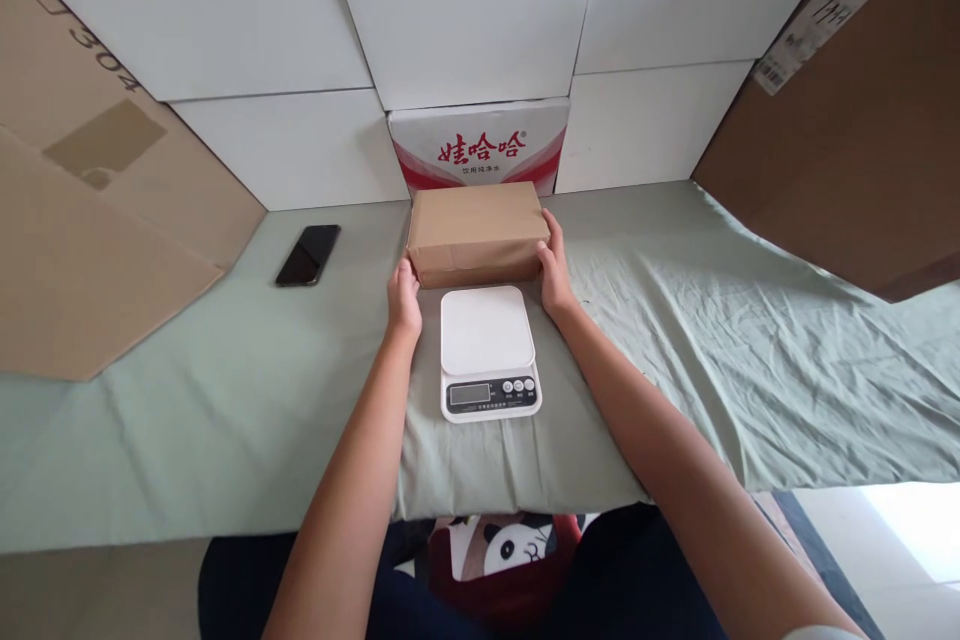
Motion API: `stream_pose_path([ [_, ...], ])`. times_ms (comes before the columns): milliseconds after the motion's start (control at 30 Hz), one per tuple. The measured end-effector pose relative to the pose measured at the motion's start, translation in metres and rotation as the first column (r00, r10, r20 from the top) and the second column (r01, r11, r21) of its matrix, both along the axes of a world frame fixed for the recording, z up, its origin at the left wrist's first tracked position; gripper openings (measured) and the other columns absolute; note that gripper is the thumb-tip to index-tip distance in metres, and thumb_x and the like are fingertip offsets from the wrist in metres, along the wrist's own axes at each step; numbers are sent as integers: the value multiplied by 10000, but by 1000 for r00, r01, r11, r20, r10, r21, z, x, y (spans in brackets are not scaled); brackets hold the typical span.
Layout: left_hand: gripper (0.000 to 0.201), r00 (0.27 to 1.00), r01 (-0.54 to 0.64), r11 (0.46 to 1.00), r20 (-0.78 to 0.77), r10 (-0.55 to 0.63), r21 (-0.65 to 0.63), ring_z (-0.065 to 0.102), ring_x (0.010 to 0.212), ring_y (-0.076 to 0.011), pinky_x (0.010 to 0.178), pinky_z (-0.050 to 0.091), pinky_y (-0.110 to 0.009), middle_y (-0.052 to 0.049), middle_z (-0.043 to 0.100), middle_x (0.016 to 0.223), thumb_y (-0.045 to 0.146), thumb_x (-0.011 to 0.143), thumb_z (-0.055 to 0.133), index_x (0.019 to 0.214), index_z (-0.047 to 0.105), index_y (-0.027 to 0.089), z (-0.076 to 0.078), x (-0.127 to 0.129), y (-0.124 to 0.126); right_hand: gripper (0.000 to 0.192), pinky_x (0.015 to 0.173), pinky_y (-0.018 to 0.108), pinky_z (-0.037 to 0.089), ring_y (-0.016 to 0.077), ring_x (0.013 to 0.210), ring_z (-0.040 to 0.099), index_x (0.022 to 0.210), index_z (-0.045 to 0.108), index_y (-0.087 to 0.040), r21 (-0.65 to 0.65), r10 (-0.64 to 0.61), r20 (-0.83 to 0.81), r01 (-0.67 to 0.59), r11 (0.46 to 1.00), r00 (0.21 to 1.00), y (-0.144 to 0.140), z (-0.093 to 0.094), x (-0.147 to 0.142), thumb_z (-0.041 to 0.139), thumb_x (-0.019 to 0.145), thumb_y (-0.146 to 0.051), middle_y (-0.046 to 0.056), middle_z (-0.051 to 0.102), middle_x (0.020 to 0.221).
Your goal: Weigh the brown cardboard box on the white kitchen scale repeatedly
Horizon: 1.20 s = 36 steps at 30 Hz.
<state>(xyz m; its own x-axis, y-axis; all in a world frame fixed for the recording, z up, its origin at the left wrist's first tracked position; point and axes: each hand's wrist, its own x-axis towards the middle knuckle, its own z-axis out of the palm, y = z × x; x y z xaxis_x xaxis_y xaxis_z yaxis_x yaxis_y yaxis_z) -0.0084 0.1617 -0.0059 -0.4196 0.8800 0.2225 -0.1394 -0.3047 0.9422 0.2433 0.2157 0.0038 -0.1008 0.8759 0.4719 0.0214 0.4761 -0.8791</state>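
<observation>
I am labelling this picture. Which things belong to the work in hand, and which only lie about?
In use:
- parcel, held at its two ends by the left hand and right hand
- scale, just in front of the parcel

Lying about:
- phone on the cloth
- printed box behind the parcel
- cardboard sheets at the sides

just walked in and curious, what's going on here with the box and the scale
A person has both hands on a brown paper-wrapped package, the left hand at its near left corner and the right hand along its right end. The package sits on the green cloth, just behind a white kitchen scale whose platform is bare. A black phone lies off to the left.
</observation>
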Motion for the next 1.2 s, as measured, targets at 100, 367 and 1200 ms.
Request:
stream_pose_path([
  [100,892,999,-36,999,27,36,-22,440,1577,-303,1268,368,-407,-166,504,1661,837,850,588,1480,635,207,0,-3,-2,835,1335,590,323,254,1613,403,1679,202,-385,-94,-7,-133,-6,996,991,4,-8,1,480,959,-702,39,417,1727],
  [367,910,998,-36,996,39,39,-79,441,1575,-306,1283,346,-424,-177,488,1667,846,883,513,1510,612,193,-2,-8,-3,845,1349,568,301,225,1648,347,1685,196,-320,-217,10,-151,-43,975,989,11,-22,6,438,969,-696,45,378,1756],
  [1200,873,973,-14,992,-229,43,127,652,1340,-370,1150,496,-467,-191,734,1330,883,866,474,1307,713,168,9,13,-120,998,1356,692,197,426,1637,266,1686,187,-310,304,-99,172,43,952,980,-83,-3,24,603,891,-746,131,350,1712],
])
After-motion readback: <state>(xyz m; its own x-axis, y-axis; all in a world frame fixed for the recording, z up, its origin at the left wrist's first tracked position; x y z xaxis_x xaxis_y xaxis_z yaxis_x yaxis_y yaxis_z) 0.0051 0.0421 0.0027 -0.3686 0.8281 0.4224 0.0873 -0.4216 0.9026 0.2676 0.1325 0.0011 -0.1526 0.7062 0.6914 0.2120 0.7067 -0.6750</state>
